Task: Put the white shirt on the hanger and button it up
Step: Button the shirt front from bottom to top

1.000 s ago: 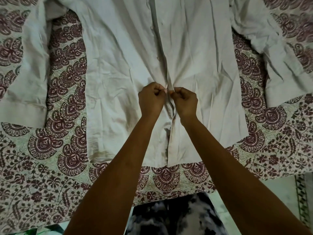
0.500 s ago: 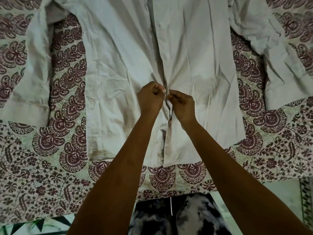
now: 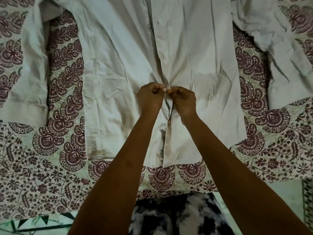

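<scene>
White shirt point(image 3: 118, 68): one, collar cut off; left hand point(image 3: 149, 97) and right hand point(image 3: 183, 100) pinch its front edges.

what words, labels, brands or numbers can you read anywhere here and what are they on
None: no readable text shows in this view.
The white shirt shows no label, tag or print on its visible front.
The patterned bedsheet bears only maroon floral and paisley motifs, no letters.
The left hand and right hand pinch the shirt's front edges and cover part of them.
</scene>
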